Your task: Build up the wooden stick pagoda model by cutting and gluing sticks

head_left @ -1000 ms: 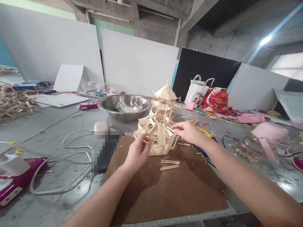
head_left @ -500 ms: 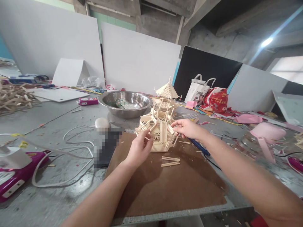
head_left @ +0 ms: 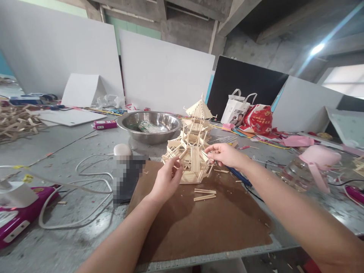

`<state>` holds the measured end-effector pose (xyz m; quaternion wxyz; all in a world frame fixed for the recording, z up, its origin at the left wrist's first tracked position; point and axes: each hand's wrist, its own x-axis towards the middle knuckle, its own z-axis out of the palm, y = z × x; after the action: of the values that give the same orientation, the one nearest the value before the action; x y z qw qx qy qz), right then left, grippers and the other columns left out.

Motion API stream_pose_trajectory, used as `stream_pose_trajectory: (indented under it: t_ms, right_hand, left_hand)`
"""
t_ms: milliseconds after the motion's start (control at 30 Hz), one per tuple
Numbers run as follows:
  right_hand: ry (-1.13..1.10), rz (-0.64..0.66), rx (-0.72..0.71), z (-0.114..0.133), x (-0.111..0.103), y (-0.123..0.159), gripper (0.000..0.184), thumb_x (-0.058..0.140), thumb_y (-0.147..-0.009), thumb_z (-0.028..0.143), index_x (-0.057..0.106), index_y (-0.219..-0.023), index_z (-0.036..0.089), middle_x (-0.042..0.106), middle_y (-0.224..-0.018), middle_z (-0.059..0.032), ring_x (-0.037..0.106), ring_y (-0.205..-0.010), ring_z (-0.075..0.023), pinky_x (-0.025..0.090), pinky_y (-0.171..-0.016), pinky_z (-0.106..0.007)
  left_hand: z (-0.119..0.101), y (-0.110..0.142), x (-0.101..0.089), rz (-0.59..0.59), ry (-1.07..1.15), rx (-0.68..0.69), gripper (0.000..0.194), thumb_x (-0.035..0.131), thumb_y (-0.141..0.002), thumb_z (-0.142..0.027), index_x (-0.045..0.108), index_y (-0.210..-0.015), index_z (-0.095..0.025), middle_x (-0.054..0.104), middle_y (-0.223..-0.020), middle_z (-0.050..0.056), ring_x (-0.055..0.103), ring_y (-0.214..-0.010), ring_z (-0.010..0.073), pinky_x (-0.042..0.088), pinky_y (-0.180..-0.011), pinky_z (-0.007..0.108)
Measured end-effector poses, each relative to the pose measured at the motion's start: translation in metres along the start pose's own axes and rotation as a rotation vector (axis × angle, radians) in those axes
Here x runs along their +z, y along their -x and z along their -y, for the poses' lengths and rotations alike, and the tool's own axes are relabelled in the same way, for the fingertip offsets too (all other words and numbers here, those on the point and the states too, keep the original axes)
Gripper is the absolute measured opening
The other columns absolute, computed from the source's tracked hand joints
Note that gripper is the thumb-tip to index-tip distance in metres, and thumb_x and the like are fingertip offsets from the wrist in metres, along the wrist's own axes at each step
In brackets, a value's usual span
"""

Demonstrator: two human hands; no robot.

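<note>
A pagoda model (head_left: 193,144) built of thin wooden sticks stands at the far end of a brown board (head_left: 204,223). My left hand (head_left: 166,180) grips the model's lower tier from the left, fingers curled on the sticks. My right hand (head_left: 224,154) pinches the right side of the same tier with thumb and fingers. A few loose sticks (head_left: 204,194) lie on the board just in front of the model.
A steel bowl (head_left: 149,126) sits behind the model. A white cable (head_left: 85,189) and a magenta tool (head_left: 19,216) lie at the left. A clear bottle with a pink cap (head_left: 308,168) lies at the right. Bags (head_left: 257,119) and paper scraps crowd the back.
Both hands stay on the model's lower tier, with the left fingers shifting slightly upward. The view has drifted a little; the model has not visibly moved on the board.
</note>
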<state>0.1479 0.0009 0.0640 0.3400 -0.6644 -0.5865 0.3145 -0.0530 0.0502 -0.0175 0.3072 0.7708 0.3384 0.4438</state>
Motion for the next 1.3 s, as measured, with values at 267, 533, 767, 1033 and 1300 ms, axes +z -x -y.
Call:
stream_pose_trajectory:
  t_ms: [267, 533, 767, 1033, 1300]
  right_hand:
    - [-0.279, -0.136, -0.048, -0.029, -0.001, 0.023, 0.033, 0.057, -0.067, 0.026, 0.053, -0.097, 0.015, 0.051, -0.058, 0.0049, 0.042, -0.042, -0.0041, 0.035, -0.039, -0.018]
    - [-0.588, -0.186, 0.029, -0.061, 0.035, 0.039, 0.025, 0.060, -0.065, 0.035, 0.055, -0.079, 0.015, 0.053, -0.068, 0.0004, 0.054, -0.063, -0.0111, 0.047, -0.052, -0.023]
    - [-0.726, -0.156, 0.092, -0.066, 0.056, 0.035, 0.029, 0.060, -0.065, 0.041, 0.055, -0.083, 0.018, 0.055, -0.095, -0.0047, 0.057, -0.079, -0.0155, 0.050, -0.056, -0.023]
    - [-0.750, -0.142, 0.070, -0.063, 0.057, 0.030, 0.026, 0.059, -0.067, 0.037, 0.054, -0.086, 0.019, 0.055, -0.090, -0.0032, 0.059, -0.076, -0.0147, 0.048, -0.055, -0.022]
    - [-0.790, -0.158, 0.052, -0.059, 0.058, 0.026, 0.026, 0.059, -0.066, 0.037, 0.053, -0.082, 0.019, 0.056, -0.086, -0.0029, 0.060, -0.076, -0.0160, 0.049, -0.055, -0.023]
  left_hand:
    - [0.000, 0.000, 0.000, -0.006, 0.021, -0.027, 0.029, 0.044, -0.076, -0.030, 0.046, -0.103, -0.018, 0.055, -0.077, 0.001, 0.052, -0.054, 0.0083, 0.043, -0.052, 0.021]
    - [0.002, 0.000, 0.000, -0.046, 0.032, -0.053, 0.027, 0.044, -0.075, -0.033, 0.049, -0.097, -0.018, 0.054, -0.072, 0.000, 0.053, -0.055, 0.0092, 0.044, -0.053, 0.021]
    - [0.007, 0.000, 0.001, -0.058, 0.112, -0.076, 0.028, 0.045, -0.074, -0.031, 0.050, -0.099, -0.018, 0.052, -0.071, 0.000, 0.054, -0.056, 0.0099, 0.045, -0.055, 0.022]
    - [0.003, 0.002, 0.000, -0.029, 0.116, -0.071, 0.028, 0.046, -0.074, -0.030, 0.051, -0.098, -0.017, 0.055, -0.075, 0.001, 0.053, -0.057, 0.0098, 0.043, -0.054, 0.021]
    - [0.006, 0.001, -0.004, -0.141, 0.021, -0.036, 0.026, 0.044, -0.074, -0.027, 0.053, -0.098, -0.019, 0.054, -0.074, 0.000, 0.051, -0.057, 0.0094, 0.043, -0.055, 0.022]
